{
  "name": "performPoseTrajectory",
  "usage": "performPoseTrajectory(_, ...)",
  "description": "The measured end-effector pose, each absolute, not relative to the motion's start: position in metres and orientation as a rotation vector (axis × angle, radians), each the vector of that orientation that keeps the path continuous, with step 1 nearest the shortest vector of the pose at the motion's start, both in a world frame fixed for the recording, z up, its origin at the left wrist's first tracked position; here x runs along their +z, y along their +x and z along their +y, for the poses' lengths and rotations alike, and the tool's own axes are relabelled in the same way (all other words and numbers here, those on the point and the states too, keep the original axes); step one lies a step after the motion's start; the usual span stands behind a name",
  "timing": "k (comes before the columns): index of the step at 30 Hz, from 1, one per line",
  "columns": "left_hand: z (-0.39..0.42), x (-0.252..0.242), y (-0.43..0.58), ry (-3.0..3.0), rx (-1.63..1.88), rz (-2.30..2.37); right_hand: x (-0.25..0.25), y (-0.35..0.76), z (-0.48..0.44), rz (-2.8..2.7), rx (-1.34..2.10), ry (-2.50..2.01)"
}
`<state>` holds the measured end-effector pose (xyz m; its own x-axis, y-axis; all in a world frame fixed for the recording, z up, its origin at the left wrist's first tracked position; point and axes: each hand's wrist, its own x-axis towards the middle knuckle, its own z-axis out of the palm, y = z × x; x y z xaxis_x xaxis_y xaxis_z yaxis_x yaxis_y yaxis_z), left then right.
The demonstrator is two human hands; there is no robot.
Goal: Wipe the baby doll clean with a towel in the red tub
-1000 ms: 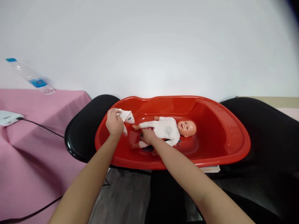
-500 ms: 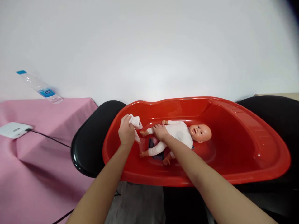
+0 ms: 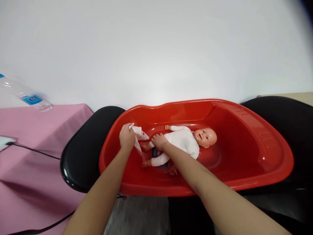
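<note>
1. At the far left, a white device (image 3: 5, 142) with a black cable (image 3: 34, 150) lay on the pink-covered tabletop (image 3: 56, 122), cut off by the view's edge. A clear plastic bottle (image 3: 29, 97) with a blue label stood behind it, near the wall.
2. Next came the rounded end of a black surface (image 3: 81, 156), with the red baby bathtub (image 3: 244, 147) just beside it.
3. Over the tub's left end, the left hand (image 3: 127, 137) had its fingers closed on a white cloth (image 3: 138, 131) with dark prints. The cloth hung to the right, towards the doll's feet; whether it touched them could not be told.
4. The baby doll (image 3: 181, 138) lay on its back in the tub, its long axis running along the tub's length, feet towards the left hand and head to the right. The cloth was therefore nearest the feet.
5. The right hand (image 3: 160, 142) was nearer the doll's body, its bent fingers over the farther leg; whether they gripped it could not be told.
6. Beyond the doll's head was bare tub wall, then more black surface.
</note>
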<state>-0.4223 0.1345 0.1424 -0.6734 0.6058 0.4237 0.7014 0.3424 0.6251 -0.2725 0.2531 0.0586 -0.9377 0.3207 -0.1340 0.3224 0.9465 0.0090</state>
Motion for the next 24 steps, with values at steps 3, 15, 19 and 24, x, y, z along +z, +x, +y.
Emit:
performPoseTrajectory(3,0.132,0.149,-0.421,-1.17,-1.27,-2.427,0.066,-0.271,0.248,3.021,0.041,0.462)
performPoseTrajectory(15,0.126,0.162,-0.425,-0.87,-1.358,-2.453,0.081,-0.269,0.251,3.152,-0.126,0.782)
performPoseTrajectory(19,0.132,0.152,-0.428,-1.047,-1.358,-2.569,0.082,-0.267,0.252,3.167,-0.169,0.804)
performPoseTrajectory(24,0.136,0.146,-0.421,-1.398,-1.409,-2.596,0.085,-0.263,0.254,3.169,-0.223,0.845)
